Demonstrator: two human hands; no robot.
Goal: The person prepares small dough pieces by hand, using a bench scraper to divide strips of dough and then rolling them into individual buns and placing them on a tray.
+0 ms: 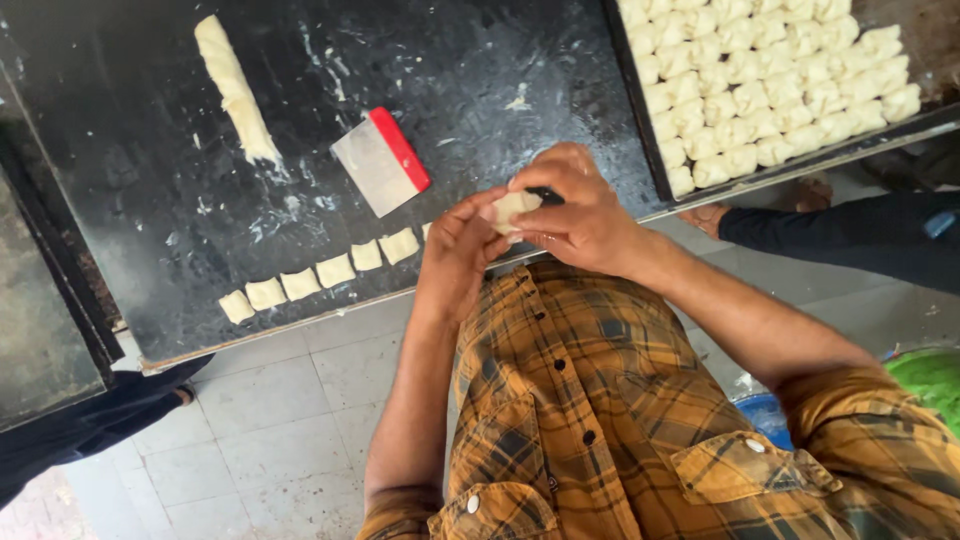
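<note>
both hands, left (455,250) and right (580,215), pinch one dough piece (510,208), maybe folding it. tray (648,140) mostly full; five squares (300,283) and a log (235,90) left.

A dark, scuffed tabletop (480,60) fills the upper part of the view, its black surface streaked with pale flour smears and catching soft daylight near the middle. Below its front edge lies a floor (290,420) of pale grey square tiles with thin joints. At the left edge stands a second dark surface (40,340) with a raised rim. By the lower right corner, a green tub (930,378) and a blue container (765,412) sit on the floor.
</note>
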